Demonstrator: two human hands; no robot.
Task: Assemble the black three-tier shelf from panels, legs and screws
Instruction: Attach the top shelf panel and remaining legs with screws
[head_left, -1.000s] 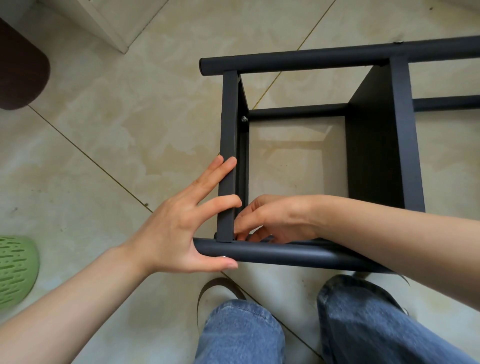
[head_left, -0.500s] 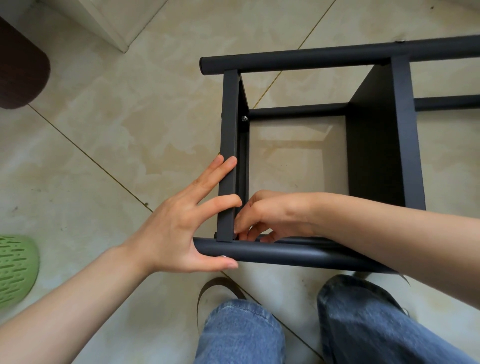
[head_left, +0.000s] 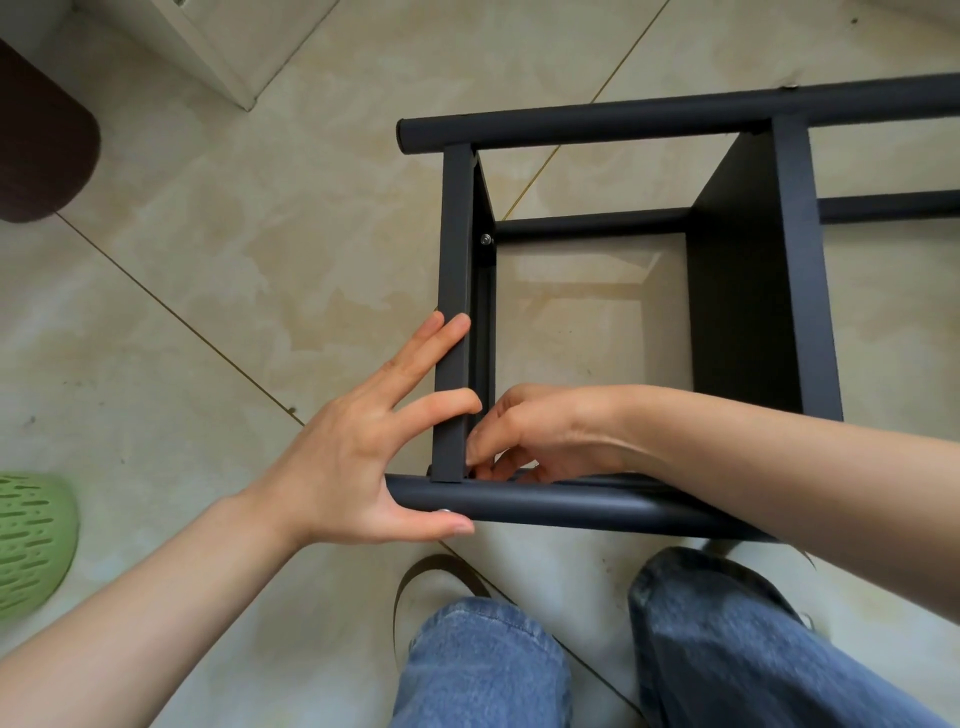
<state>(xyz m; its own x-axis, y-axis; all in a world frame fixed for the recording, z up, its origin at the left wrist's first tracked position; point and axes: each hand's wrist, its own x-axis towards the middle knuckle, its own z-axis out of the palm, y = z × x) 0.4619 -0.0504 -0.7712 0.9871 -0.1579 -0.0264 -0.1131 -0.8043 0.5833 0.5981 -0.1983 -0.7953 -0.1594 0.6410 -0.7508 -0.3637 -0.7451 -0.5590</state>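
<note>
The black shelf frame lies on its side on the tiled floor. Its near leg tube (head_left: 571, 506) runs across in front of my knees and the far leg tube (head_left: 623, 117) runs parallel behind. The end panel (head_left: 457, 260) and a second panel (head_left: 753, 291) span between them. My left hand (head_left: 358, 457) has straight fingers pressed on the end panel's edge, with the thumb under the near tube beside a silver screw head (head_left: 444, 512). My right hand (head_left: 545, 431) reaches inside the corner, its curled fingertips pinching a small fastener that is mostly hidden. Another screw (head_left: 485, 239) shows inside the far corner.
A green perforated plastic item (head_left: 31, 545) lies at the left edge. A dark brown object (head_left: 41, 145) sits at the upper left, beside a white furniture corner (head_left: 223, 52). My jeans-clad knees (head_left: 483, 665) and a shoe (head_left: 431, 577) are just below the frame.
My right hand's fingers have shifted slightly at the corner joint, rising and curling tighter. My left hand and the frame have stayed where they were.
</note>
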